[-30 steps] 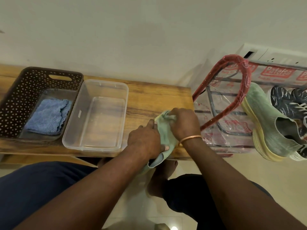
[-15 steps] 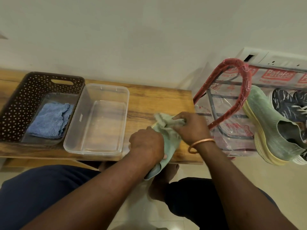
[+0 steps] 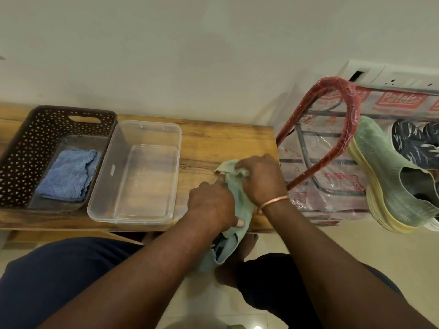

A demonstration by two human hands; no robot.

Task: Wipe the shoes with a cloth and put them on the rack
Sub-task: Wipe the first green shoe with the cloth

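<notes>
My L hand is gripping shoe at desk edge, unchanged. R hand is pinching cloth, sliding back left over toe vs 0.5 s ago: rub stroke repeating. Wiping continuing, I judge; shoe not yet going on rack, mate already sitting there.

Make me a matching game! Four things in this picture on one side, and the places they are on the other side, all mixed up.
Things
1. blue cloth
2. clear tub
3. green shoe with the yellow sole
4. bangle

Places
A. round the right wrist
B. in the brown basket
C. on the rack
D. on the wooden bench, next to the basket

Pairs: 1-B, 2-D, 3-C, 4-A
</notes>
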